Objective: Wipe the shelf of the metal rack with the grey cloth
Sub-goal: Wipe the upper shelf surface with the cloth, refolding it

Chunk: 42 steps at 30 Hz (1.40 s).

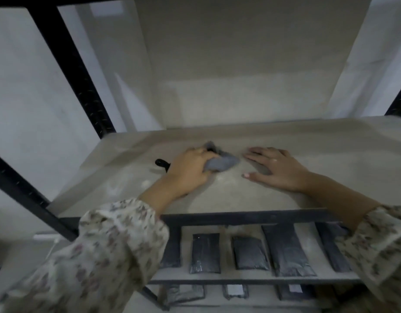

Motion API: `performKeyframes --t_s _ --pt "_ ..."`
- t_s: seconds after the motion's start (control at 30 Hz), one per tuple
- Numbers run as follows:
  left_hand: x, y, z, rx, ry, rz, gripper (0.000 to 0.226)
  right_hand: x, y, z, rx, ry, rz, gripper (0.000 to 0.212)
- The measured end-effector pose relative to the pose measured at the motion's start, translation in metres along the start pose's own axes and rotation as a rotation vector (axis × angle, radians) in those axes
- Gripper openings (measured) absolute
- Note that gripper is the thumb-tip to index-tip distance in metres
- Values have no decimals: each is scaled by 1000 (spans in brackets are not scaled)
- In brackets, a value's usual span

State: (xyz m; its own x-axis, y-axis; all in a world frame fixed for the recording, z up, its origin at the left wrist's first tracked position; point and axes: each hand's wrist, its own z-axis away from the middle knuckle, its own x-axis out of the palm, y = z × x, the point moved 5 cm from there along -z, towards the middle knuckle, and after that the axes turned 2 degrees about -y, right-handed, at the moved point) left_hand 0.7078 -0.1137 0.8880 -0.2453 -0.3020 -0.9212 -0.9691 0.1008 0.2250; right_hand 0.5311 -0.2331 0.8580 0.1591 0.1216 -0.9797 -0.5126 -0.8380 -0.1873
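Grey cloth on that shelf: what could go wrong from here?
The left hand grips the grey cloth bunched up, so it may miss patches of the shelf. A leftward sweep could knock the small black object beside that hand. Dust pushed over the front edge might land on the dark packets below.

Dim, flat, greyish light. Faint soft shadow on the shelf [229, 199] under the right hand [278, 168]. Whole frame soft; sleeves [109, 245] blurred at bottom corners. Wide-angle distortion slants the rack uprights [75, 71] at left edge.
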Motion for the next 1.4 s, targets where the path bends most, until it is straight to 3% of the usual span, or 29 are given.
performKeyframes --t_s 0.13,0.33,0.53,0.6,0.7,0.77,0.87,0.97,1.03,1.1,1.23,1.3,1.4 --pt "-11 4 10 25 -95 45 39 0 -3 2 2 -27 11 89" --pt "-9 1 -11 -165 8 43 33 1 0 10 -10 -78 -11 92" --pt "-7 41 41 1 -113 99 40 2 0 11 -28 -47 32 97" --pt "-17 28 34 -61 -124 99 42 1 0 11 -22 -53 19 96" --pt "-31 -3 13 -212 28 159 37 -1 -2 12 -14 -61 -12 92" --pt "-23 -9 8 -240 10 93 34 -1 -2 13 -10 -65 -19 93" --pt "-11 5 16 -179 -25 -7 31 -3 -5 15 -2 -66 -17 91" --pt "-11 26 34 -79 -94 220 27 -8 -13 19 28 -101 -39 80" --pt "-16 36 41 -130 -104 503 18 -13 -26 21 27 -72 -166 60" --pt "-20 39 44 -288 30 822 12 -22 -48 22 -2 10 -422 41" --pt "-14 45 39 -790 198 1642 42 -29 -94 16 49 3 -1097 48" --pt "-14 53 30 -803 213 1744 49 -26 -110 7 83 -11 -1368 46" --pt "-13 56 20 -713 181 1682 48 -29 -113 1 172 99 -1721 46"
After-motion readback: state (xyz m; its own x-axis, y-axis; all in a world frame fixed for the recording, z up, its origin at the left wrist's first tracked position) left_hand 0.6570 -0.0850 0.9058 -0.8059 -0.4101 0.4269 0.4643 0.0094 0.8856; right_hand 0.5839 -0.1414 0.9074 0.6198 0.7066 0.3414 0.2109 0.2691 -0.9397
